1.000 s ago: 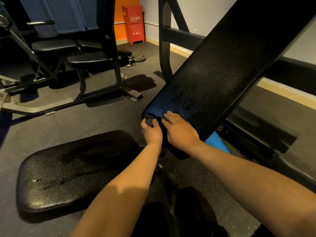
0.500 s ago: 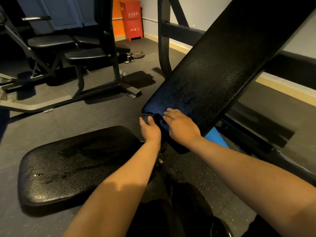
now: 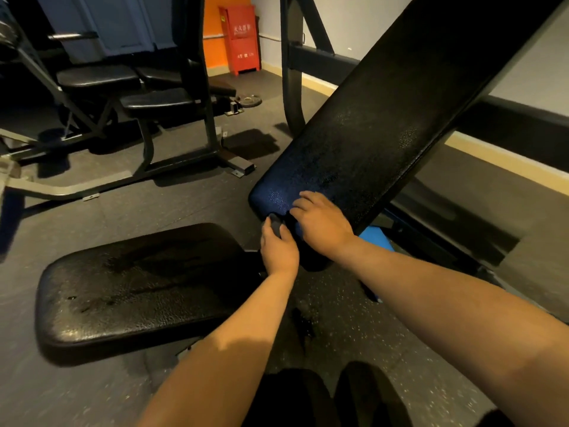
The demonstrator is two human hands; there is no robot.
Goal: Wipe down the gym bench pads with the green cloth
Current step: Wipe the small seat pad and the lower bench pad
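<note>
A small bunched cloth (image 3: 275, 222) is pinched at the tips of the left hand (image 3: 279, 249), between thumb and bent fingers. In the dim light it reads as dark, and its colour cannot be made out. It is held against the lowest corner of the back pad (image 3: 385, 124), just beyond the left fingertips and just beside the right hand's knuckles.

The right hand (image 3: 323, 226) is laid on that same lower end of the back pad, to the right of the left hand and nearly touching it. Its fingers are bent onto the padding. Whether anything is held beneath them cannot be told.

The back pad is tilted steeply. Its long axis runs from the end under the hands up and away to the right, past the top edge of the view. The seat pad (image 3: 132, 291) lies nearly flat below and to the left of the left hand, its long axis pointing from the lower left toward the hands, with wet-looking streaks on its surface.

A blue part (image 3: 375, 238) is seen just under the right wrist. Another bench (image 3: 160, 101) stands well beyond the left hand on the dark floor (image 3: 172, 211), and a red cabinet (image 3: 241, 38) is set against the far wall.
</note>
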